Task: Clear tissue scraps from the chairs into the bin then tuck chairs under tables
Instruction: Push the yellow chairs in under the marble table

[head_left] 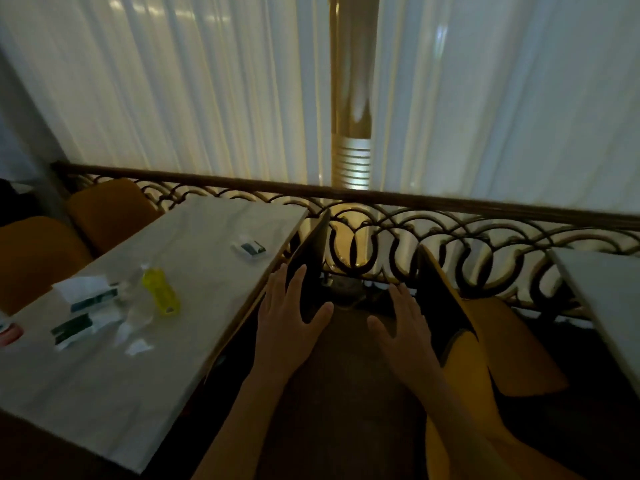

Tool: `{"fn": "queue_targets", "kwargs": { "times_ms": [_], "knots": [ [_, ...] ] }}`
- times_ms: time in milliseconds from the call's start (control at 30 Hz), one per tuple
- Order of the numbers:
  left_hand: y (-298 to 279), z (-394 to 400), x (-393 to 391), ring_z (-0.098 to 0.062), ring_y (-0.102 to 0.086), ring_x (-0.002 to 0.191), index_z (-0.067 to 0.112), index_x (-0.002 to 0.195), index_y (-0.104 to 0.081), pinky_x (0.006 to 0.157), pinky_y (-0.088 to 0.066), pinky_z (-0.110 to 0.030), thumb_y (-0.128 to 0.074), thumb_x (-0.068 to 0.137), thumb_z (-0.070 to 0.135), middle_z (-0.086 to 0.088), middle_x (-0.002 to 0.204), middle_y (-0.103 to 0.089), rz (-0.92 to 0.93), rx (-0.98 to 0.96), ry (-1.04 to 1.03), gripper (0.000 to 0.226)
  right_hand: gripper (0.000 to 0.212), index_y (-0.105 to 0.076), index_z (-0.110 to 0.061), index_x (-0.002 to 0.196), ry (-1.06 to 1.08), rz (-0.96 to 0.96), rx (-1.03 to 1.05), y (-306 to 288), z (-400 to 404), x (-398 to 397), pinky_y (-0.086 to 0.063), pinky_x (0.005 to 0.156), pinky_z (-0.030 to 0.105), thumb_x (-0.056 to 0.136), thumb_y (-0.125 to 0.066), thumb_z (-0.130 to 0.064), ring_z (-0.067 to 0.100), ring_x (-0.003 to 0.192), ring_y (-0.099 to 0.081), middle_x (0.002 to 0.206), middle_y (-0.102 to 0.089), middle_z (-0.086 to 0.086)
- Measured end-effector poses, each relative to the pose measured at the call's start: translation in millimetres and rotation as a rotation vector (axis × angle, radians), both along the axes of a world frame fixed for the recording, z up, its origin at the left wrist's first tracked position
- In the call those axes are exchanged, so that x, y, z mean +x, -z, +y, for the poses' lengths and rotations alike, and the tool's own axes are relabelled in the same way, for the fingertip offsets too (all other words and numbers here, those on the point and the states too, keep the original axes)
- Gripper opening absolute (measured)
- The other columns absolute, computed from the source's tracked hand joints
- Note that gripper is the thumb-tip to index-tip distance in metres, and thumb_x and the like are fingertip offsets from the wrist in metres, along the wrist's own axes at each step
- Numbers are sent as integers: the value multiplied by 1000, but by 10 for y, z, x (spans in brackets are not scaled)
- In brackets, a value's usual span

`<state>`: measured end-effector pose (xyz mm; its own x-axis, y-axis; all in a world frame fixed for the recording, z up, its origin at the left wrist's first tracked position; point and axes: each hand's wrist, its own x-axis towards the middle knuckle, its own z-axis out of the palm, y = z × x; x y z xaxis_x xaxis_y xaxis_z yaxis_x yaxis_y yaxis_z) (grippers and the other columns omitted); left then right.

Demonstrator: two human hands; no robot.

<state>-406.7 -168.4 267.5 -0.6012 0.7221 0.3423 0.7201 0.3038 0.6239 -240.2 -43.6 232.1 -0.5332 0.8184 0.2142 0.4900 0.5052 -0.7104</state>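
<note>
Both forearms reaching fwd from the bottom edge, over dark floor between two tables. Left hand (289, 315) spread flat, fingers straight, palm pressed on the dark back of the left chair (309, 268), which sits right at the edge of the left table (194, 306) w/ its seat tucked underneath. Not gripping, just flat contact, thumb splayed out toward the gap. Right hand (403, 323) also spread wide w/ straight fingers, holding nothing; fingertips at or just beside the dark back of the right chair (446, 306), can't tell if actually touching. Mustard seat of that chair showing to the right of the left table, over near the right table (602, 299), not pushed under it.

On the left table top: yellow bottle (161, 291) lying on its side, clear glass (140, 304) just beside it, a few green/white tissue packs (88, 292) plus loose white tissue scraps (138, 346) near the front edge, one more small pack (250, 249) further back. Two more mustard chairs (110, 213) on the far-left side of that table. Behind the table: scroll-pattern metal railing (415, 223), white curtains (173, 98), gold column (351, 116). Bin not visible, pretty blurry + dim overall.
</note>
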Motion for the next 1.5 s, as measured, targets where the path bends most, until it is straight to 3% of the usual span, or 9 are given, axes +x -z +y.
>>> {"fn": "queue_targets", "kwargs": {
  "times_ms": [100, 333, 500, 800, 967, 1133, 1500],
  "knots": [
    [6, 346, -249, -18, 0, 152, 39, 154, -16, 121, -17, -53, -42, 83, 76, 2, 166, -6, -5, 0, 79, 84, 73, -11, -29, 155, 86, 9, 11, -103, 186, -185, -4, 121, 48, 95, -50, -49, 19, 151, 2, 165, -1, -3],
    [143, 1268, -497, -3, 15, 145, 41, 154, -12, 120, -7, -44, -48, 88, 67, 8, 166, 2, -37, -38, 279, 80, 74, -9, -28, 155, 235, 4, 31, -177, 772, -376, -4, 122, 49, 96, -47, -52, 21, 152, 3, 165, 0, -2],
    [195, 2108, -537, -12, 6, 151, 42, 153, -12, 121, -14, -48, -47, 88, 67, 7, 166, -1, -14, -40, 406, 78, 74, -13, -26, 156, 364, 13, 27, -41, 1423, -351, -9, 121, 51, 95, -47, -51, 21, 151, 0, 165, -4, 1],
    [292, 3616, 271, -13, 5, 152, 39, 154, -13, 121, -14, -53, -36, 85, 78, 7, 166, 0, -23, -144, 769, 83, 75, -6, -31, 155, 715, -7, -83, 141, 2224, 325, -9, 121, 51, 95, -39, -61, 22, 151, 1, 165, 1, -3],
    [432, 3974, 1162, -15, 6, 152, 38, 155, -10, 122, -13, -49, -32, 84, 82, 6, 166, 2, -4, -192, 1077, 86, 76, -6, -28, 156, 1031, 29, -131, 172, 1998, 1122, -3, 121, 49, 94, -36, -62, 22, 152, 2, 165, 2, -3],
    [513, 4063, 1854, -14, 7, 152, 39, 155, -9, 119, -12, -46, -30, 79, 84, 8, 166, 2, -24, -235, 1362, 91, 76, -7, -26, 156, 1345, 61, -182, 273, 1586, 1575, -9, 122, 51, 96, -43, -56, 20, 152, 1, 165, -1, -1],
    [684, 4009, 2258, -18, 2, 152, 36, 155, -15, 118, -19, -51, -28, 74, 87, 3, 166, -4, -52, -346, 1845, 97, 74, -9, -28, 155, 1877, 144, -300, 367, 963, 1227, -4, 121, 48, 96, -47, -51, 20, 152, 0, 165, 0, -3]
  ]
}}
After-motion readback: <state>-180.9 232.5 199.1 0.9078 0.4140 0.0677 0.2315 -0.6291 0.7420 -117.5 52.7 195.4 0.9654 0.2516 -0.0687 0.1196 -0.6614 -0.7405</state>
